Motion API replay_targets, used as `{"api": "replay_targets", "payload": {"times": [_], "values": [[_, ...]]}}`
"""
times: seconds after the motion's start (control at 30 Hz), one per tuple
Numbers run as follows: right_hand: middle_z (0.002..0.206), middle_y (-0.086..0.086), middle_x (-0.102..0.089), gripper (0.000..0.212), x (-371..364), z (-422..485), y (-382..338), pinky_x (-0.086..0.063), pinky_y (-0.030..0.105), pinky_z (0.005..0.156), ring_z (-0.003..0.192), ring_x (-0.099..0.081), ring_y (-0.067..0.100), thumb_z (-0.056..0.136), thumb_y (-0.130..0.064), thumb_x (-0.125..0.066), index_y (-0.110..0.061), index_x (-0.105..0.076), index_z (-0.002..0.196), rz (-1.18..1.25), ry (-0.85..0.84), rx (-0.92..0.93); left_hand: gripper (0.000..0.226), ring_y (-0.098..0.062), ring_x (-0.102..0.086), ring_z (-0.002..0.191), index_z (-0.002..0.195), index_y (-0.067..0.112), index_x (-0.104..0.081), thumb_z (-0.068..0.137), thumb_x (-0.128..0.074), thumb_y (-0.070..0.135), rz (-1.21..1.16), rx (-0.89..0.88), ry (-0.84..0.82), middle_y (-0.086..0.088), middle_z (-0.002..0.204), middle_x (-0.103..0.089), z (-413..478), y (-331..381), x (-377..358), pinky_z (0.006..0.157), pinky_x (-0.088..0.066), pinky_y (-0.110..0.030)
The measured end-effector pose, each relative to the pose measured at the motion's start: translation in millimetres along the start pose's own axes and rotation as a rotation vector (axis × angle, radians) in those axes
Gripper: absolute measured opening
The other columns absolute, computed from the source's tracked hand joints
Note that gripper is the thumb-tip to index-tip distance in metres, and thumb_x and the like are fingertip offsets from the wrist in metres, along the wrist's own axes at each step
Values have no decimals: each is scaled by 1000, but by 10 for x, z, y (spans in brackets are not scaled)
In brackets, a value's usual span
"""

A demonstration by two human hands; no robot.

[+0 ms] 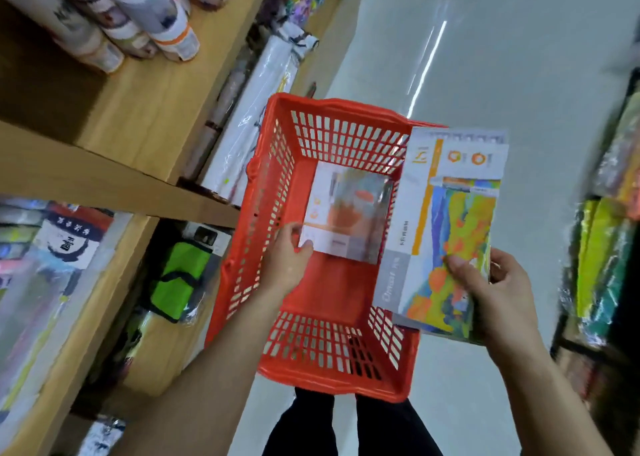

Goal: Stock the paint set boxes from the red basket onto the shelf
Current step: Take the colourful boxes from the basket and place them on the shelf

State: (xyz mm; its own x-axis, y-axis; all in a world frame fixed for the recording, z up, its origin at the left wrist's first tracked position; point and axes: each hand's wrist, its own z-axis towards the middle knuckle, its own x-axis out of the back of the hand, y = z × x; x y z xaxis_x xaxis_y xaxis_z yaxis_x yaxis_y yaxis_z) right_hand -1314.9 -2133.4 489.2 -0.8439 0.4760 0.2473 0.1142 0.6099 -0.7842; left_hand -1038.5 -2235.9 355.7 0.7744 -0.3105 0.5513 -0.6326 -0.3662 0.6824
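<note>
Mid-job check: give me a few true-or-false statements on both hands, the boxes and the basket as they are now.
1. The right hand holds a colourful paint set box. True.
2. The red basket is empty. False: a smaller box is inside it.
3. The left hand has its grip on the smaller box. True.
4. The wooden shelf stands on the person's right. False: it is on the left.
</note>
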Motion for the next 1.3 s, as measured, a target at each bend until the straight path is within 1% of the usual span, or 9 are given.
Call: {"api": "replay_targets", "payload": {"times": [0.17, 0.37, 0.5, 0.6, 0.7, 0.93, 1.0, 1.13, 1.3], "values": [[103, 11, -80, 64, 149, 92, 234, -60, 36, 71, 83, -78, 26, 64, -33, -90, -5, -67, 117, 66, 39, -29, 83, -36, -33, 148, 157, -1, -22, 92, -69, 22, 141, 207, -185, -25, 161, -32, 589, -219, -399, 119, -25, -38], [102, 8, -81, 60, 93, 124, 263, -63, 37, 61, 80, -80, 25, 66, -38, -80, -9, -66, 118, 115, -10, -37, 91, -40, -40, 142, 157, 4, -21, 86, -74, 27, 229, 134, -113, -20, 158, -39, 536, -252, -745, 115, -33, -48], [108, 10, -80, 64, 19, 122, 246, -64, 50, 71, 86, -80, 31, 67, -39, -79, -9, -64, 121, 139, -17, -49, 82, -39, -44, 137, 150, 1, -34, 84, -77, 25, 19, 284, -50, -23, 147, -48, 691, -198, -706, 113, -36, -46], [111, 10, -79, 64, -31, 125, 256, -64, 51, 71, 88, -80, 32, 68, -39, -79, -9, -62, 123, 148, -17, -58, 50, -30, -65, 110, 131, 4, -52, 87, -74, 11, -173, 267, -70, -15, 125, -67, 740, -86, -633, 82, -53, -29], [111, 10, -79, 69, -85, 116, 244, -63, 51, 74, 87, -80, 31, 65, -41, -81, -9, -62, 124, 146, -5, -68, 29, -25, -66, 94, 117, 9, -54, 92, -69, 10, -145, 143, -128, -8, 113, -70, 585, 105, -525, 59, -44, -12], [103, 8, -81, 65, -151, -111, -131, -63, 37, 59, 81, -81, 30, 68, -39, -91, -10, -63, 119, 171, -87, -60, 29, -21, -65, 106, 123, 11, -59, 95, -66, 11, -182, -4, -32, 0, 112, -68, -320, 791, 292, 77, -47, -14], [103, 7, -81, 58, -146, -242, -347, -63, 36, 58, 81, -81, 30, 72, -36, -89, -11, -63, 117, 178, -142, -30, 30, -18, -65, 108, 125, 17, -59, 96, -66, 18, -160, -10, 36, 2, 117, -69, -721, 947, 685, 86, -50, -28], [102, 7, -81, 47, -188, -545, -872, -62, 33, 58, 81, -81, 28, 73, -33, -88, -15, -65, 110, 180, -306, 59, 20, 1, -71, 84, 101, 44, -61, 93, -70, 29, -212, 23, 172, 24, 95, -74, -1575, 1260, 1459, 67, -55, -20], [105, 7, -81, 65, -340, -1069, -1521, -64, 41, 68, 86, -80, 30, 63, -46, -86, -13, -68, 115, 131, -530, 220, 22, 3, -71, 85, 102, 48, -64, 86, -74, 37, -337, -21, 372, 30, 98, -74, -2729, 1545, 2185, 67, -53, -17]]}}
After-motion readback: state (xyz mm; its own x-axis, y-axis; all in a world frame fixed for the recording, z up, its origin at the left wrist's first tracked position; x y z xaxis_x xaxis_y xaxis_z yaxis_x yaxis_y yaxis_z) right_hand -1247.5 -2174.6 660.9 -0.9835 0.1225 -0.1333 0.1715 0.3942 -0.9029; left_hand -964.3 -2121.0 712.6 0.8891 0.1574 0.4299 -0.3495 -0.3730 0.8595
